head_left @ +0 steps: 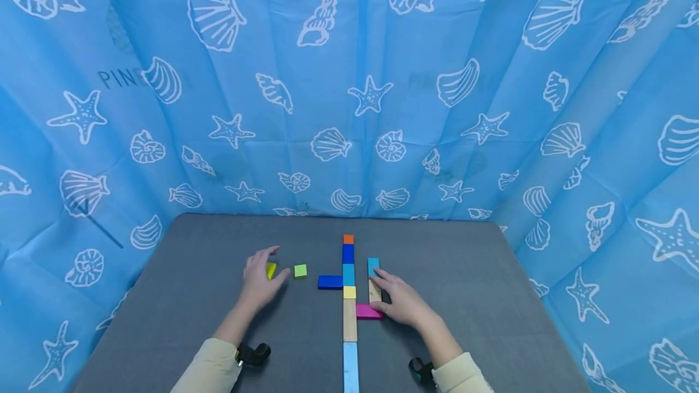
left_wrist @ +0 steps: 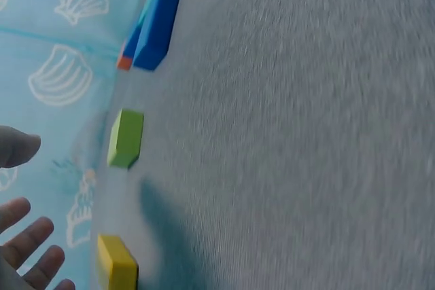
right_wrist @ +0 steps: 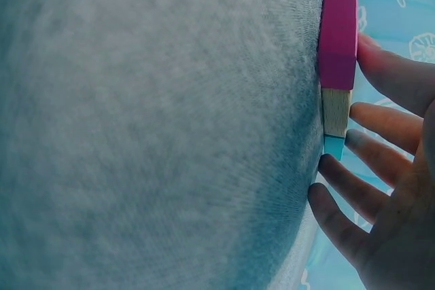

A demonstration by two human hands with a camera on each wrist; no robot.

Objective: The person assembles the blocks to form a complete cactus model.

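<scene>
My left hand (head_left: 261,281) hovers with spread fingers beside a yellow block (head_left: 271,270), which it partly hides. A light green block (head_left: 300,271) lies just right of that thumb. My right hand (head_left: 401,299) is at a plain wooden block (head_left: 374,292), fingers extended and spread along it. The index fingertip is where the wooden block meets a light blue block (head_left: 374,266). The right thumb lies at the wooden block's near end, beside a magenta block (head_left: 369,312). In the right wrist view, the magenta block (right_wrist: 338,25), wooden block (right_wrist: 336,110) and light blue block (right_wrist: 334,145) appear in line.
A straight row of blocks runs down the grey table (head_left: 453,247), from an orange block (head_left: 348,239) to a long pale blue block (head_left: 351,366). A dark blue block (head_left: 330,282) juts left from the row. A blue shell-patterned curtain (head_left: 349,77) surrounds the table.
</scene>
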